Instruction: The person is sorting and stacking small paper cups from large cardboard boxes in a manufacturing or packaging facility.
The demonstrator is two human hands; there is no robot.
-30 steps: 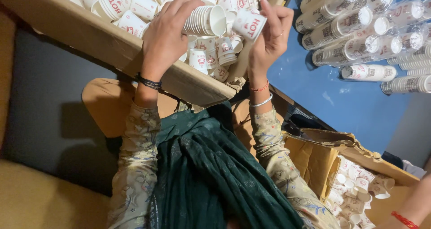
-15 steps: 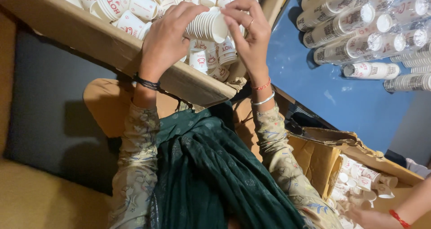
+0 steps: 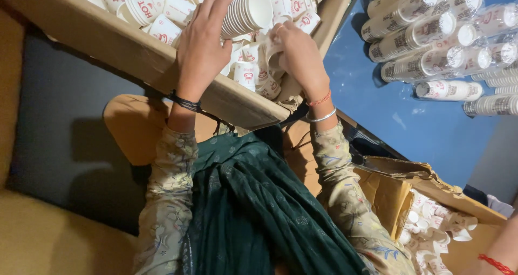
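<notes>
My left hand (image 3: 202, 45) is wrapped around a nested stack of white paper cups (image 3: 249, 11), held on its side above a cardboard box (image 3: 135, 53) full of loose white cups with red print. My right hand (image 3: 299, 56) reaches down into the loose cups (image 3: 248, 72) in the box, fingers closed around one of them. Both wrists carry bangles or thread bands.
Wrapped sleeves of stacked cups (image 3: 431, 37) lie on a blue surface (image 3: 410, 124) to the right. A second open cardboard box with loose cups (image 3: 431, 226) is at lower right. Another person's wrist with a red thread (image 3: 499, 259) shows at the bottom right corner.
My right hand left the end of the stack and dropped into the loose cups in the box. The left hand keeps the stack in about the same place.
</notes>
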